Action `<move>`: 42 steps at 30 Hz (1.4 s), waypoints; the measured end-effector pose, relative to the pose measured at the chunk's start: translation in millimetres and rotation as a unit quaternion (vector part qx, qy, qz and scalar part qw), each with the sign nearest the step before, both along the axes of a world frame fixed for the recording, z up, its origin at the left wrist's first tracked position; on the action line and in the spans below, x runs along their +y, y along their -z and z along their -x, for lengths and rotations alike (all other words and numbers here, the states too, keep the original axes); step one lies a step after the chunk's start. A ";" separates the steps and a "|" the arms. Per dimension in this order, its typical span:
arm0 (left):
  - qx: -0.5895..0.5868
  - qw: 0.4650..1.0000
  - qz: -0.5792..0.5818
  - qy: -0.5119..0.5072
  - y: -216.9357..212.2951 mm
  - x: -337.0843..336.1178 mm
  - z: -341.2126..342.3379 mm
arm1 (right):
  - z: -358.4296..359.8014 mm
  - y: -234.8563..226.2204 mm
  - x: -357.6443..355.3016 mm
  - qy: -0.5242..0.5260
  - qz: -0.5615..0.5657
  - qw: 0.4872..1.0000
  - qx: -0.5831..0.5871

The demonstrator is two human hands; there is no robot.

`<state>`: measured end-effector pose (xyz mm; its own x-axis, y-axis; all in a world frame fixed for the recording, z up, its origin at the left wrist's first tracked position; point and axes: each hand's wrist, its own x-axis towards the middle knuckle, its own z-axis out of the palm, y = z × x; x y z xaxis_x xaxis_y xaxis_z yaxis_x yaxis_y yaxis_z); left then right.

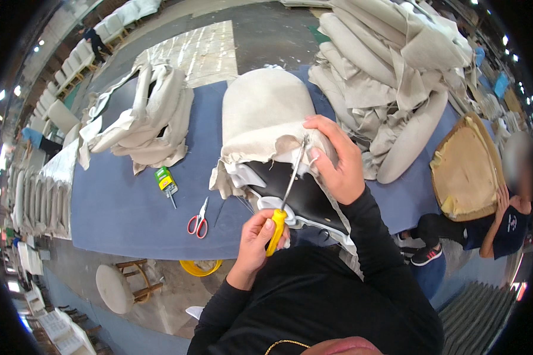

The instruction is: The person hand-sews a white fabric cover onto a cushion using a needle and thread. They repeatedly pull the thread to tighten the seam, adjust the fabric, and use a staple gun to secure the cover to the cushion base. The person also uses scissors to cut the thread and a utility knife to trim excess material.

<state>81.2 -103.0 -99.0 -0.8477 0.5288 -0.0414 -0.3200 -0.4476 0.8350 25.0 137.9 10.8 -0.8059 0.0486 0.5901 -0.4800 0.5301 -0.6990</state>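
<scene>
A beige upholstered chair back [267, 97] lies on the blue-topped table in front of me, its fabric pulled back over a black inner panel [278, 183] and white padding edge. My left hand [256, 241] is closed around the yellow handle of a screwdriver [276, 231]. Its long metal shaft slants up and away to the fabric at the near right corner. There my right hand [340, 163] grips the fabric-covered corner between thumb and fingers, close to the shaft's tip. Whether the tip enters the cloth I cannot tell.
Red-handled scissors [198, 222] and a green package [164, 178] lie left on the table [118, 222]. Beige covered pieces are stacked at left [142, 112] and in a taller pile [391, 77] at right. Beyond it, a person holds a yellowish padded panel [468, 168]. A stool [115, 288] stands below.
</scene>
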 end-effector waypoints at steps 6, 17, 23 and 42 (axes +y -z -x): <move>-0.268 0.888 -0.293 0.233 47.4 -23.2 -3.3 | -7.7 -5.5 -6.0 -0.078 -0.014 0.997 0.005; 0.019 0.857 -0.486 0.170 53.3 -59.0 12.9 | -5.7 -10.4 -44.5 -0.291 -0.028 0.956 -0.024; -0.122 0.927 -0.287 -0.211 89.3 -176.9 44.6 | -3.6 -1.2 -33.5 -0.182 -0.051 0.982 0.019; 0.486 0.766 0.282 -0.313 -107.6 -8.4 91.1 | 42.6 15.0 -54.0 -0.072 0.016 0.991 0.108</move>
<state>-9.9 -111.4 8.6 -0.7038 0.1362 0.6972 0.7044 0.2608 0.6601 -17.6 84.0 -4.3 -0.6604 -0.0364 0.7501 -0.6895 0.4251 -0.5864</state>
